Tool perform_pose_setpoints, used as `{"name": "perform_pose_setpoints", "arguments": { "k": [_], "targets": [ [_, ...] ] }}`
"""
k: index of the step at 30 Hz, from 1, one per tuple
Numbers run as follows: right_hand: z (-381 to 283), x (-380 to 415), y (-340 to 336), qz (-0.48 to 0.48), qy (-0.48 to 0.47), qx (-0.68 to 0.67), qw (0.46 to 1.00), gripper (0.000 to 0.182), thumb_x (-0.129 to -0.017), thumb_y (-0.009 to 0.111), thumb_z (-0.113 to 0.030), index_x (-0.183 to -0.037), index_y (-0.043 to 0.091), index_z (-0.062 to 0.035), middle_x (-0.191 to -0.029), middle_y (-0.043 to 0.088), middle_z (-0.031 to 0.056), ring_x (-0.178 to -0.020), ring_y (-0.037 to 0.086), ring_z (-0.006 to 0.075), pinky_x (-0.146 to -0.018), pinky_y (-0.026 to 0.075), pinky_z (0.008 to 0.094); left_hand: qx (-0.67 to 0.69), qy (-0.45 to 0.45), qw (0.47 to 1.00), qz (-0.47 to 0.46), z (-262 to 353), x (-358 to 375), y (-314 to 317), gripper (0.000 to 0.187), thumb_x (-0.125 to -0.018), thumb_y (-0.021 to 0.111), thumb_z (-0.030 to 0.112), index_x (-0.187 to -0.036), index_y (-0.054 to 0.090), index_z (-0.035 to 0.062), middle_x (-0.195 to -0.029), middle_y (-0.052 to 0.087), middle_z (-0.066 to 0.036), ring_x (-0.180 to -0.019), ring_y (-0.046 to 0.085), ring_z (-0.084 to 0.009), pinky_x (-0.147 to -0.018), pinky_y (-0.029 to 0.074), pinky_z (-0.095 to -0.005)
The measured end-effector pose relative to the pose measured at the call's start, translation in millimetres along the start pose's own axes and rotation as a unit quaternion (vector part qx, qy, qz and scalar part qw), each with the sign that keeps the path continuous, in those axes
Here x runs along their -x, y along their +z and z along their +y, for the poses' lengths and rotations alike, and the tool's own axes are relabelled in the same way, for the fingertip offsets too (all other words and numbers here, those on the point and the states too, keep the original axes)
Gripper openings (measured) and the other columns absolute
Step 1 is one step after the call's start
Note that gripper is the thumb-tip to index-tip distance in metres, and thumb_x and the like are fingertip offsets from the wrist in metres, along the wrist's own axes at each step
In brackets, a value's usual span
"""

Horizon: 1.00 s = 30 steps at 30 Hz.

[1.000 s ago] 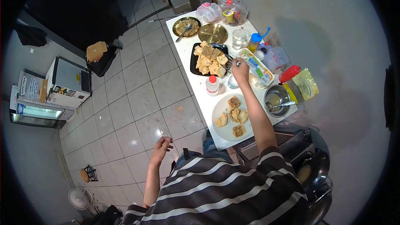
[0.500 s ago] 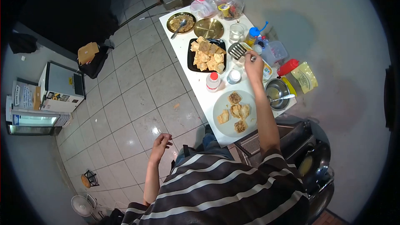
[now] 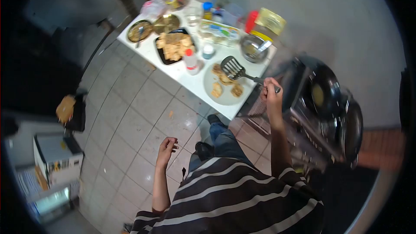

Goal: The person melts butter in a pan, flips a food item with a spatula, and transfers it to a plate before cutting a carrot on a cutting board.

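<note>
My right hand [image 3: 272, 90] is closed round the handle of a black slotted spatula [image 3: 233, 68]. The spatula's head overlaps a pale round plate [image 3: 225, 99] that carries several browned, folded pastries [image 3: 236, 90]. To the right of my right hand stands the stove, with a dark wok [image 3: 328, 91] holding a little yellowish liquid. My left hand [image 3: 166, 151] hangs over the tiled floor, fingers loosely bent and apart, with nothing in it.
On the white table [image 3: 173, 74] are a black tray [image 3: 164, 56] piled with fried pieces, a red-capped bottle [image 3: 191, 63], a white-lidded jar [image 3: 208, 52] and a steel bowl [image 3: 253, 48] with a utensil. Another dark pan [image 3: 353, 125] is beside the wok.
My right hand has brought the spatula from the table's far side toward me, over the plate and near the stove. The view has turned right; my left hand stays empty.
</note>
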State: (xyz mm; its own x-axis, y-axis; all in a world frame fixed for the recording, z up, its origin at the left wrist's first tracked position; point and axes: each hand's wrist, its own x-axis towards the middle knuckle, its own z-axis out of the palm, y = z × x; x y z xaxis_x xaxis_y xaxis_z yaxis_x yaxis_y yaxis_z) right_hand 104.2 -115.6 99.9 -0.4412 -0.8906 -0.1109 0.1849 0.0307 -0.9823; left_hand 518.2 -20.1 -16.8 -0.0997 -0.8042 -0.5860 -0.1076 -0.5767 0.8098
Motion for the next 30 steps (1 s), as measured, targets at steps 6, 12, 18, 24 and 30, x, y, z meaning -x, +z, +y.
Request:
{"name": "perform_pose_setpoints", "arguments": {
  "k": [6, 12, 18, 24, 30],
  "targets": [
    [-27, 111, -74, 0.113, -0.001, -0.019, 0.993, 0.024, -0.098, 0.053, -0.024, -0.078, 0.049, -0.0112, -0.061, 0.036, -0.0061, -0.048, 0.034, 0.0037, -0.043, 0.023, 0.0214, -0.079, 0.007, 0.991, -0.104, -6, -19, 26, 0.033, -0.098, 0.055, 0.039, -0.106, 0.062, 0.0082, -0.099, 0.064, -0.003, -0.080, 0.061, -0.0136, -0.071, 0.046, -0.0276],
    [-44, 173, -141, 0.228, -0.023, -0.021, 0.973, 0.025, -0.098, 0.052, -0.030, -0.080, 0.047, -0.0126, -0.060, 0.031, -0.0049, -0.049, 0.033, 0.0065, -0.046, 0.026, 0.0232, -0.101, 0.044, 0.978, -0.175, 5, 1, 83, 0.033, -0.100, 0.051, 0.040, -0.104, 0.061, 0.0083, -0.099, 0.064, -0.004, -0.082, 0.062, -0.0136, -0.073, 0.045, -0.0273],
    [-61, 202, -210, 0.226, -0.074, -0.122, 0.964, 0.025, -0.099, 0.052, -0.028, -0.082, 0.048, -0.0105, -0.062, 0.035, -0.0037, -0.051, 0.038, 0.0072, -0.046, 0.028, 0.0225, -0.139, 0.040, 0.965, -0.219, -8, 27, 154, 0.033, -0.101, 0.050, 0.038, -0.105, 0.061, 0.0082, -0.099, 0.064, -0.004, -0.082, 0.063, -0.0137, -0.074, 0.046, -0.0271],
    [-92, 175, -311, 0.172, -0.082, -0.150, 0.970, 0.025, -0.099, 0.055, -0.035, -0.089, 0.047, -0.0128, -0.063, 0.037, -0.0039, -0.049, 0.035, 0.0051, -0.042, 0.022, 0.0209, -0.166, 0.049, 0.956, -0.238, -27, 62, 246, 0.038, -0.100, 0.050, 0.041, -0.108, 0.062, 0.0060, -0.098, 0.064, -0.004, -0.081, 0.063, -0.0148, -0.073, 0.047, -0.0287],
    [-79, 83, -387, 0.155, -0.047, -0.106, 0.981, 0.024, -0.094, 0.064, -0.030, -0.095, 0.053, -0.0097, -0.065, 0.041, -0.0027, -0.045, 0.038, 0.0054, -0.036, 0.024, 0.0211, -0.137, 0.022, 0.956, -0.259, -51, 108, 300, 0.034, -0.100, 0.052, 0.038, -0.109, 0.062, 0.0067, -0.098, 0.063, -0.002, -0.081, 0.063, -0.0120, -0.072, 0.047, -0.0261]
  ]
}}
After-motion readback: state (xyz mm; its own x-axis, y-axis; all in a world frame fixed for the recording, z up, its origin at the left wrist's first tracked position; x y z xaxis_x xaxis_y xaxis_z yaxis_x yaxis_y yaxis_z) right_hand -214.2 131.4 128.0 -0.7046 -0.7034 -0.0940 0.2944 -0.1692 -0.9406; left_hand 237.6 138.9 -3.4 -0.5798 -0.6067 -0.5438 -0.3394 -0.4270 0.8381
